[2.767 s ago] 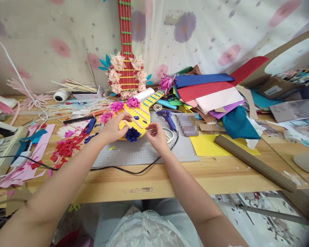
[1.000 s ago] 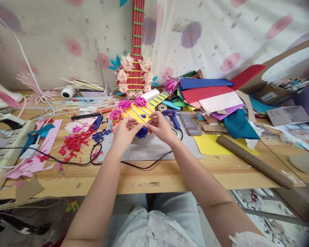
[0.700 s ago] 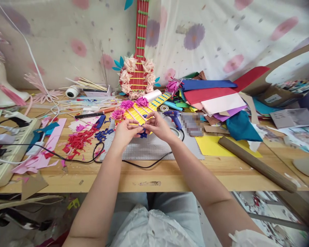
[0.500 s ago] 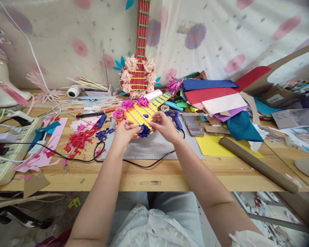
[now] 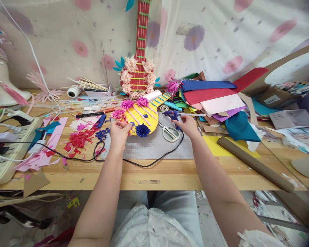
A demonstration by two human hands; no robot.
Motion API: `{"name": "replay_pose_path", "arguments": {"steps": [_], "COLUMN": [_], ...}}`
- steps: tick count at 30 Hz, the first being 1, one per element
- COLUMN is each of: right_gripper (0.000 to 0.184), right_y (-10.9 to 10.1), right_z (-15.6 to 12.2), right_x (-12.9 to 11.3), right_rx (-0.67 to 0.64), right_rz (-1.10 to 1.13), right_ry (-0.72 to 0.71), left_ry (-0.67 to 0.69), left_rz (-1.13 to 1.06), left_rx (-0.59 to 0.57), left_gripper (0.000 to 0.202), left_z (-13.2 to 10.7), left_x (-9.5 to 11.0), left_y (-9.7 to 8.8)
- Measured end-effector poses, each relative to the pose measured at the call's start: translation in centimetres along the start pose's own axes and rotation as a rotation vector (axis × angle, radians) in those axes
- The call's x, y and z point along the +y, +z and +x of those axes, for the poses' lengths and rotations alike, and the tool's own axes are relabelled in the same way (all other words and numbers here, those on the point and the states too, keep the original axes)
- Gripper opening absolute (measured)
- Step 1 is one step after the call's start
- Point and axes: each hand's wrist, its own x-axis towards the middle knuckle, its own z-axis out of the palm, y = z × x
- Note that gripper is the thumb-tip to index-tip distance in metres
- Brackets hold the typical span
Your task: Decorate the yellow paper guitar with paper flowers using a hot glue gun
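A yellow toy guitar (image 5: 152, 120) with pink strings lies slanted on the grey cutting mat (image 5: 154, 151). Pink paper flowers (image 5: 128, 104) trim its left edge, and a dark blue paper flower (image 5: 142, 130) sits at its lower end. My left hand (image 5: 119, 133) is closed at the guitar's lower left edge, thumb and fingers pinched there; a small bluish spot shows by the fingertips. On the right, my right hand (image 5: 190, 127) is closed around the handle of a blue glue gun (image 5: 172, 115), its glue stick pointing right. Scissors (image 5: 170, 133) with pale handles lie between guitar and hand.
A red toy guitar (image 5: 141, 51) with peach flowers leans at the back. Red paper scraps (image 5: 78, 139) lie left. A black cable (image 5: 149, 166) crosses the mat's front. Stacked coloured sheets (image 5: 216, 96) and a brown roll (image 5: 254, 163) are on the right; a power strip (image 5: 25, 137) is far left.
My right hand has left the blue flower, moved right and taken hold of the glue gun. My left hand has shifted left off the flower to the guitar's edge. The scissors now show fully.
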Motion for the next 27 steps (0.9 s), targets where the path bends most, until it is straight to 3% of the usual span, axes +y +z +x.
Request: {"name": "replay_pose_path", "arguments": {"steps": [8, 13, 15, 17, 21, 27], "right_gripper": [0.038, 0.034, 0.036, 0.038, 0.043, 0.045], "right_y": [2.7, 1.8, 0.5, -1.1, -3.1, -1.9], "right_z": [1.8, 1.5, 0.9, -0.1, -2.1, -3.4], "right_x": [-0.9, -1.7, -3.1, -5.0, -8.8, -11.5], "right_rx": [-0.136, -0.102, -0.124, -0.239, -0.548, -0.627], "right_rz": [0.001, 0.437, 0.648, 0.730, 0.627, 0.480], "right_ry": [0.103, 0.137, 0.075, -0.015, -0.178, -0.310], "left_ry": [0.030, 0.041, 0.037, 0.043, 0.065, 0.051], "left_rz": [-0.029, -0.037, -0.040, -0.037, -0.050, -0.081], "left_rx": [0.014, 0.057, 0.081, 0.106, 0.137, 0.154], "left_gripper": [0.046, 0.045, 0.046, 0.046, 0.045, 0.040], "left_z": [-0.2, -0.3, -0.2, -0.1, 0.3, 0.6], "left_x": [-0.1, -0.6, -0.7, -0.8, -0.9, -0.5], "left_y": [-0.7, -1.0, -1.0, -0.9, -1.0, -1.2]}}
